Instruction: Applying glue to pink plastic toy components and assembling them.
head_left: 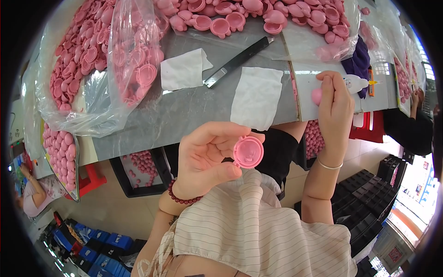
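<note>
My left hand (203, 159) is closed round a small pink plastic shell (249, 151), pinching it between thumb and fingers. Its round hollow faces up at me, and something shiny and see-through shows inside. At the right of the table, my right hand (336, 104) has its fingers bent together in a pinch. Whatever lies between those fingertips is hidden. A smooth pink rounded piece (316, 96) is right beside the fingers; I cannot tell whether they touch it. Just past that hand lies a white squeeze bottle (354, 84) with a yellow tip.
Heaps of pink shells (85, 60) in clear plastic bags (99, 121) cover the left and far table. White cloths (257, 98) lie in front of me, with a black-handled tool (240, 61) between them. A purple cloth (357, 60) is at right. Black trays (123, 174) sit below; co-workers are both sides.
</note>
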`<state>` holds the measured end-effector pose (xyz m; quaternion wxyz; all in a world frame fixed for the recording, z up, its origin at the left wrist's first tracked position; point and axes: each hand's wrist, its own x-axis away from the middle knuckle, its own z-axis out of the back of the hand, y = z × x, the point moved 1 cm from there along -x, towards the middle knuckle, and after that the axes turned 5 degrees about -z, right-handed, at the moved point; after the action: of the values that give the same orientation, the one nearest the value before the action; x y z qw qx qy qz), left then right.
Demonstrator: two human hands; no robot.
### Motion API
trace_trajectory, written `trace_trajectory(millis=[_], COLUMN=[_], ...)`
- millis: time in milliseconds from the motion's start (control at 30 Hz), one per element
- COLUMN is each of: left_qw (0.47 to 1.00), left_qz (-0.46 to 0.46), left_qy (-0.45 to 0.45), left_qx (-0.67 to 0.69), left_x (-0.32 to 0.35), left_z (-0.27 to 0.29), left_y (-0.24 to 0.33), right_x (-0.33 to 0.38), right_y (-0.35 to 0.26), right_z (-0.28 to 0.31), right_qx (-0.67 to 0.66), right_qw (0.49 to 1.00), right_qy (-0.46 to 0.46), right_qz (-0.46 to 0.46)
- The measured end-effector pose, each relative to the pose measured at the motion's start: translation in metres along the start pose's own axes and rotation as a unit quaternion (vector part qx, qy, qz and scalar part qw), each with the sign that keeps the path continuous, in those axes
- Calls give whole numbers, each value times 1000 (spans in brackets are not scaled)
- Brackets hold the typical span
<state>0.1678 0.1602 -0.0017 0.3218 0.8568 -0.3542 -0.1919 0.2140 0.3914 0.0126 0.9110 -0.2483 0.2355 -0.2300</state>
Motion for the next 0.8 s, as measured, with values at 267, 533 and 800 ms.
trace_trajectory(millis=[267,533,800], left_qw=[1000,995,992], left_qz=[-3,-5,-33], left_qy=[1,73,91], left_qx=[-2,-61,-75], left_x=[2,0,-1], left_z=[4,-3,-6], left_y=[0,0,-2], right_x=[17,17,17], right_y=[-30,-21,-20], right_z=[17,15,9], right_qx=[143,61,45], right_qw=[989,997,999], right_qy=[13,-48,-6], right_qz=[-43,25,4])
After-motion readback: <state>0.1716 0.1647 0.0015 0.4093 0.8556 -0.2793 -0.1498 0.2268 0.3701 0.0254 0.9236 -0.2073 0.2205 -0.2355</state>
